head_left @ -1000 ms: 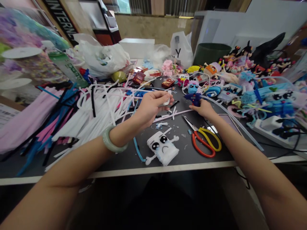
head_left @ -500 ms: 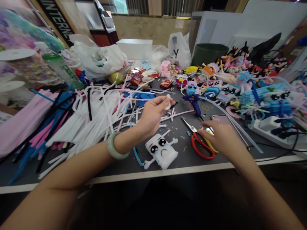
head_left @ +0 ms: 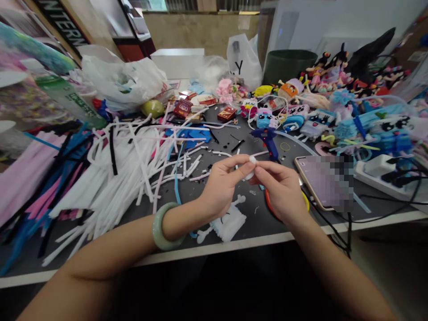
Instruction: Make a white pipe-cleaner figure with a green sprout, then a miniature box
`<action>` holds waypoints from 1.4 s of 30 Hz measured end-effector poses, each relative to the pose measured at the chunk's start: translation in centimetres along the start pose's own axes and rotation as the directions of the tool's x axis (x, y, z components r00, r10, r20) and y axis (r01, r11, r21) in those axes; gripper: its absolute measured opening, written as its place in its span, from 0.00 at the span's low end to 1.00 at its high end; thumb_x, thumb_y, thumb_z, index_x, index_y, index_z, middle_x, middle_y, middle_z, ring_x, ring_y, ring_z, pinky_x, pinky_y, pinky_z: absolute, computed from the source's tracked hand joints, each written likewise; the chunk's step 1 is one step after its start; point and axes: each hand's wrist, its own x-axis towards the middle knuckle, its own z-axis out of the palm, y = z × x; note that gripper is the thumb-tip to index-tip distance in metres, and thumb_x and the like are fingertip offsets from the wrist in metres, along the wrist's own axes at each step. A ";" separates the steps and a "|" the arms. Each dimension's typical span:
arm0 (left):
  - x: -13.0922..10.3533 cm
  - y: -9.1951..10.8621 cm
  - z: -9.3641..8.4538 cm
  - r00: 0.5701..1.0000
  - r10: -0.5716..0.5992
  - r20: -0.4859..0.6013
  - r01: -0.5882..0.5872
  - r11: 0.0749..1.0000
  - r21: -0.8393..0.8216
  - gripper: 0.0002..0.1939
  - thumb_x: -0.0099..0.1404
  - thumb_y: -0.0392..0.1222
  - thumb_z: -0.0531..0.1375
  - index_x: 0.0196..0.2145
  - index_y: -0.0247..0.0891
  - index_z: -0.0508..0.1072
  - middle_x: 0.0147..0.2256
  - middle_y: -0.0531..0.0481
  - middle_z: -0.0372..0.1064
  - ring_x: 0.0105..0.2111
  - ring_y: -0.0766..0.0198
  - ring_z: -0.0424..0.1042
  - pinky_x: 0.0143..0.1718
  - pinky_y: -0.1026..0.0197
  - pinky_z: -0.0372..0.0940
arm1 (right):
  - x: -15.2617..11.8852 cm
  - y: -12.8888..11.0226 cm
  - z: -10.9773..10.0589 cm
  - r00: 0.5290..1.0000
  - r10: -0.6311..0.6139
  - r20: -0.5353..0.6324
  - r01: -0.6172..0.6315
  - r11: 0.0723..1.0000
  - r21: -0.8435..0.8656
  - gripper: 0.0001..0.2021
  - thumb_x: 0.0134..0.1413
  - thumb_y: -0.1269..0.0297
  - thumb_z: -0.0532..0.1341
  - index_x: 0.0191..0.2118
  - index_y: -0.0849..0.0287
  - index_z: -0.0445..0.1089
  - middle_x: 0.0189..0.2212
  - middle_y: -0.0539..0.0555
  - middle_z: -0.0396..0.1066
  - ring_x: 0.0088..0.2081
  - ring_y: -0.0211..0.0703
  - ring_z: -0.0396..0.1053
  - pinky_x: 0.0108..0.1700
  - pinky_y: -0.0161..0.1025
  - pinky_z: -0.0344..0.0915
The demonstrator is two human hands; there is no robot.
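My left hand [head_left: 221, 185], with a pale green bangle [head_left: 163, 226] on its wrist, pinches a small white fuzzy piece [head_left: 252, 161]. Thumb and fingers of my right hand [head_left: 282, 189] meet at the same piece from the other side. Both hands hover over the table's front part, their fingertips together. Below them lies a white fuzzy figure [head_left: 230, 224], its face mostly hidden by my left hand. Red-handled scissors [head_left: 270, 206] lie under my right hand, largely covered, beside a yellow handle [head_left: 305, 201]. Just beyond my fingers is a dark blue glue gun [head_left: 270, 141].
White pipe cleaners [head_left: 113, 178] spread over the left side, beside pink and blue bundles. A phone [head_left: 310, 183] and a white power strip [head_left: 377, 176] with cables lie right. Fuzzy dolls [head_left: 317, 122], a green pot [head_left: 287, 67] and plastic bags [head_left: 120, 78] fill the back.
My right hand has moved left from beside the scissors and joined my left hand at the white piece. My left hand has shifted slightly right and lower. The phone is now uncovered.
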 end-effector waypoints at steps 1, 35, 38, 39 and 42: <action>0.0 -0.1 0.0 1.000 0.003 0.000 -0.003 1.000 0.003 0.06 0.52 0.43 0.70 0.27 0.40 0.80 0.31 0.53 0.72 0.34 0.67 0.67 0.40 0.63 0.62 | 0.0 0.1 0.0 1.000 0.013 0.000 -0.013 0.999 0.038 0.05 0.53 0.61 0.68 0.37 0.48 0.80 0.33 0.48 0.79 0.30 0.34 0.71 0.35 0.34 0.69; 0.4 -0.5 -1.2 0.995 -0.031 0.094 0.022 0.996 0.088 0.13 0.50 0.39 0.72 0.35 0.39 0.78 0.27 0.55 0.72 0.29 0.68 0.72 0.37 0.63 0.66 | 0.1 -0.2 -0.2 0.961 0.268 -0.063 -0.250 0.945 0.210 0.03 0.41 0.61 0.69 0.25 0.51 0.77 0.23 0.47 0.72 0.27 0.37 0.65 0.34 0.39 0.65; 1.5 0.0 -1.8 0.977 -0.107 0.185 0.059 0.967 0.247 0.13 0.52 0.39 0.71 0.35 0.36 0.74 0.29 0.53 0.73 0.31 0.67 0.72 0.37 0.63 0.66 | 0.5 -0.7 -0.6 0.962 0.259 -0.087 -0.240 0.954 0.177 0.04 0.41 0.61 0.68 0.23 0.51 0.75 0.24 0.48 0.71 0.27 0.38 0.64 0.34 0.39 0.66; 2.0 0.3 -2.1 0.953 -0.166 0.254 0.077 0.942 0.326 0.13 0.53 0.40 0.70 0.35 0.36 0.74 0.30 0.51 0.73 0.31 0.66 0.72 0.37 0.62 0.65 | 0.7 -1.0 -0.8 0.961 0.260 -0.095 -0.241 0.955 0.173 0.04 0.41 0.61 0.68 0.22 0.51 0.74 0.23 0.48 0.70 0.26 0.38 0.64 0.33 0.39 0.66; 3.2 1.6 -3.2 0.810 -0.306 0.501 -0.037 0.825 0.563 0.16 0.51 0.41 0.71 0.38 0.36 0.74 0.34 0.48 0.74 0.35 0.61 0.74 0.40 0.59 0.66 | 0.9 -1.5 -1.1 0.957 0.259 -0.130 -0.233 0.954 0.186 0.05 0.39 0.62 0.68 0.21 0.52 0.72 0.22 0.47 0.69 0.26 0.37 0.64 0.32 0.38 0.66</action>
